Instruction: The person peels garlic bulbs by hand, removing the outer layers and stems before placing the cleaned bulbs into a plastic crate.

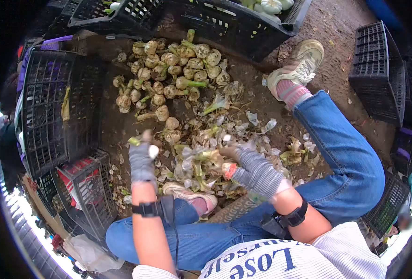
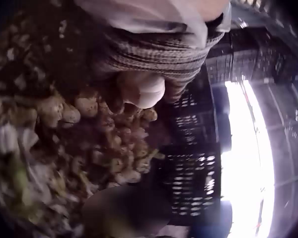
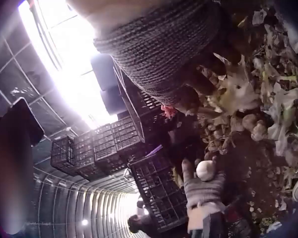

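Note:
My left hand (image 1: 143,160), in a grey knitted fingerless glove, grips a smooth white garlic bulb (image 2: 145,91). The bulb (image 3: 205,170) also shows against the palm in the right wrist view. A greenish stem end (image 1: 134,141) appears beside the left fingers. My right hand (image 1: 257,169), gloved alike with a red-orange wrap (image 1: 231,170) at the thumb, is over the heap of papery skins (image 1: 199,160). Its thumb and fingers stand apart. Blurred pale garlic skin (image 3: 236,94) lies just beyond the right fingertips in the right wrist view.
Unpeeled, soil-stained garlic bulbs (image 1: 168,69) are piled ahead on the dirt floor. Black crates stand left (image 1: 47,111), ahead (image 1: 234,28) and right (image 1: 373,69); the one ahead contains whitish bulbs (image 1: 271,6). My shoes (image 1: 299,67) and bent legs frame the working spot.

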A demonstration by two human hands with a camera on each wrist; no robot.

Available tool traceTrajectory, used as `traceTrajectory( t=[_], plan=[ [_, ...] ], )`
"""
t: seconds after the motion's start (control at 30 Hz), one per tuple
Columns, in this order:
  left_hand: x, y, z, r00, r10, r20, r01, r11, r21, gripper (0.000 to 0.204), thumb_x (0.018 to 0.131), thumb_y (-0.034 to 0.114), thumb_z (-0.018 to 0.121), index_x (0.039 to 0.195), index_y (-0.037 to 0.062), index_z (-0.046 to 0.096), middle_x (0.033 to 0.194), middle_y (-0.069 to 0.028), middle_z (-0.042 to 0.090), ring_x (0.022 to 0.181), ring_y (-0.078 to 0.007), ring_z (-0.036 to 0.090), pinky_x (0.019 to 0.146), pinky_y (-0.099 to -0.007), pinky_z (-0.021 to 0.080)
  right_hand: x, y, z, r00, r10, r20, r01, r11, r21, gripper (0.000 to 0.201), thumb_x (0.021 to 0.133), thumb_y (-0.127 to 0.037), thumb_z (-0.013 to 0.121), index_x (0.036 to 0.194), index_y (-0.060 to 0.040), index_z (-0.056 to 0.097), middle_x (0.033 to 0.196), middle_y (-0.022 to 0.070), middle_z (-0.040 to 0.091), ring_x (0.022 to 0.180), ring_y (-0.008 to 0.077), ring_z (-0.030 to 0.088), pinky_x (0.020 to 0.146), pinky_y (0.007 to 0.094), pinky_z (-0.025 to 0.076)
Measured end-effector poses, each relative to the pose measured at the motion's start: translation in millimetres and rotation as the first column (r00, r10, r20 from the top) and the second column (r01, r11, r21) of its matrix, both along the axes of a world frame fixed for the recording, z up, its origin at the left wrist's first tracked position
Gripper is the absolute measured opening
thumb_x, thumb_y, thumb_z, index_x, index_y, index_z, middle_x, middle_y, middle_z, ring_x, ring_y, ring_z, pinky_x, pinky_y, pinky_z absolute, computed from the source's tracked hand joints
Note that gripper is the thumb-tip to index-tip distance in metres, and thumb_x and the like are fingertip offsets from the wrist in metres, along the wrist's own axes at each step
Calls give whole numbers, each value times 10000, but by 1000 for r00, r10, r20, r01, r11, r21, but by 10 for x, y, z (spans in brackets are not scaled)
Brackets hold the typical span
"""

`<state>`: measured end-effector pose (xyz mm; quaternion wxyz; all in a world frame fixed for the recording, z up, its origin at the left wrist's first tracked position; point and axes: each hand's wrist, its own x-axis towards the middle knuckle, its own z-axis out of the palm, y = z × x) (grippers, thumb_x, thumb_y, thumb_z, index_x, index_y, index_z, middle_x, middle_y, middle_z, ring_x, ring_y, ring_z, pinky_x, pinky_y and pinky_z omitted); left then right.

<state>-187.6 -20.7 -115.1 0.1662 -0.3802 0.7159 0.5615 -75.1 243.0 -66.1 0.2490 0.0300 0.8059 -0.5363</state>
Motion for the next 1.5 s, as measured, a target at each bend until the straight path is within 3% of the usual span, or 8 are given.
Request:
traceTrajectory(
  t=[0.1,0.33,0.5,0.57,0.63,0.83,1.07,1.5],
  plan=[
    [-223,-143,-865,528,-806,269,743,285,-605,409,768,192,579,1130,22,496,1045,-209,559,922,-324,562,782,-370,458,-90,-28,31,999,-6,53,9,999,-53,466,816,-312,521,1188,-36,467,1128,186,533,1067,321,497,899,369,379],
    [-504,518,-1238,-14,-647,762,902,-338,-270,489,771,118,524,1238,40,401,1249,-208,417,1030,-351,508,848,-388,431,-148,-67,11,982,-16,189,53,980,-193,351,827,-194,509,1137,-31,491,1071,185,558,1016,301,528,862,327,401],
    [-397,547,-406,260,-818,513,816,-98,-570,514,700,48,582,1197,89,458,1248,-153,447,1089,-282,495,867,-344,448,-110,-124,68,983,-146,114,172,947,-271,309,866,-182,477,1137,-36,497,1059,149,571,1008,249,534,861,314,400],
    [-263,423,-208,551,-816,-172,671,556,-490,556,707,66,633,1219,37,419,1210,-155,460,940,-274,566,790,-313,477,-72,-180,86,981,-182,61,192,936,-296,297,874,-186,472,1129,-38,506,1053,137,576,1001,224,537,857,307,402],
    [-35,440,285,820,-438,-367,524,834,175,654,649,67,695,1235,46,404,1113,-130,510,824,-217,586,704,-271,505,-43,-256,119,981,-176,79,193,896,-400,268,797,-89,527,1062,-61,556,995,149,594,935,273,571,816,330,430],
    [907,705,1109,945,22,-325,212,716,665,679,620,121,747,1217,75,427,953,-125,572,653,-181,592,522,-269,515,78,-307,327,985,-158,67,168,810,-562,294,847,-203,531,1066,-7,540,1003,91,584,941,148,526,830,283,415],
    [1350,732,1175,833,-136,-537,358,872,334,707,574,150,794,1174,58,433,1119,-89,495,994,-204,522,796,-310,494,199,-380,459,905,-347,246,407,541,-736,351,799,-222,611,1047,9,522,957,87,588,855,119,541,744,264,455],
    [1345,698,1163,860,-154,-486,339,884,321,678,593,198,780,1157,19,448,1048,-92,532,946,-198,539,794,-307,483,119,-243,383,935,-245,255,351,724,-593,309,764,-232,642,967,-9,578,853,107,626,783,138,568,700,280,453]
  ],
)
